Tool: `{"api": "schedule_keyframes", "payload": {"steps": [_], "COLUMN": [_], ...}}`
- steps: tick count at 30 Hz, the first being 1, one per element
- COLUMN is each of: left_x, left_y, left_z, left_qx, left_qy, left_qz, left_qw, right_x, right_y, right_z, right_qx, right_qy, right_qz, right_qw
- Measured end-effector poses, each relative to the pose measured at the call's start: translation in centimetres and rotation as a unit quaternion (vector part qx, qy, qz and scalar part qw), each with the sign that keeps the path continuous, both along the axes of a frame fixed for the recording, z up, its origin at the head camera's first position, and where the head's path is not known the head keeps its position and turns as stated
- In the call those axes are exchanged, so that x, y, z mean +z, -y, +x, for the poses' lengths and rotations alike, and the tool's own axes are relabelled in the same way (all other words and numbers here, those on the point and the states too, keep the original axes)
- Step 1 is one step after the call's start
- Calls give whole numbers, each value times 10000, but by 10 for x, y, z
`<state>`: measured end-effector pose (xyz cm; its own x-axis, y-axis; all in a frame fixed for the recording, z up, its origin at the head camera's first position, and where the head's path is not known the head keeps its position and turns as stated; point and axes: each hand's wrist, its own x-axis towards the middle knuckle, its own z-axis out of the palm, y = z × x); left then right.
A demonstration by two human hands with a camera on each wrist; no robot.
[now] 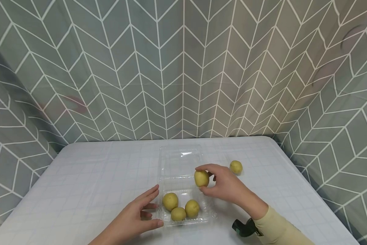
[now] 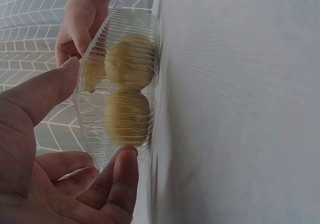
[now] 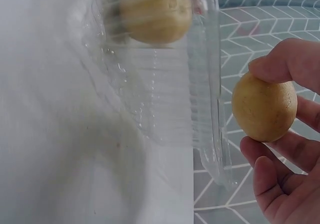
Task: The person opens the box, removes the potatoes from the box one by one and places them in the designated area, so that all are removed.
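Observation:
My right hand (image 1: 223, 182) holds a yellow, round potato (image 1: 201, 178) between thumb and fingertips, raised over the back right part of a clear plastic clamshell box (image 1: 206, 217). In the right wrist view, this potato (image 3: 264, 107) is beyond the box's rim, with the thumb on one side and fingers on the other. Three more potatoes, one of them at the left (image 1: 170, 201), lie inside the box. My left hand (image 1: 134, 217) is at the box's left side, fingers extended. In the left wrist view, its thumb and fingertips are right at the ribbed wall (image 2: 95, 129).
Another potato (image 1: 236, 167) lies on the white-clothed table (image 1: 94, 180), behind the right hand. The clear lid (image 1: 180, 161) is folded back flat behind the box. A black wrist camera (image 1: 244, 228) is by the right sleeve. A patterned grey curtain (image 1: 171, 68) surrounds the table's back and sides.

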<state>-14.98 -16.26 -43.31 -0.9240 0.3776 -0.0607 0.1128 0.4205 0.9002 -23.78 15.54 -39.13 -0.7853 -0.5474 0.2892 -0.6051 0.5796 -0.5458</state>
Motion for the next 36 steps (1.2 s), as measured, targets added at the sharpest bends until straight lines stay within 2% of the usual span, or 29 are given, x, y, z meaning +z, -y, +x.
{"api": "schedule_keyframes", "payload": {"steps": [12, 21, 28, 36], "left_x": [1, 1, 2, 1], "left_y": [0, 0, 0, -1], "left_z": [-1, -1, -1, -1], "left_qx": [47, 53, 36, 37], "left_qy": [119, 95, 82, 80], "left_qz": [-8, -24, -28, -31], "left_qw": [9999, 9999, 10000, 10000], "right_x": [5, 3, 1, -3], "right_y": [-16, -34, -48, -62], "right_z": [-4, -8, -11, -16], "right_qx": [-326, -692, -889, -1120], "right_qy": [34, -75, 47, -1], "right_qz": [-36, -13, -48, -11], "right_qw": [9995, 9976, 9960, 9937]}}
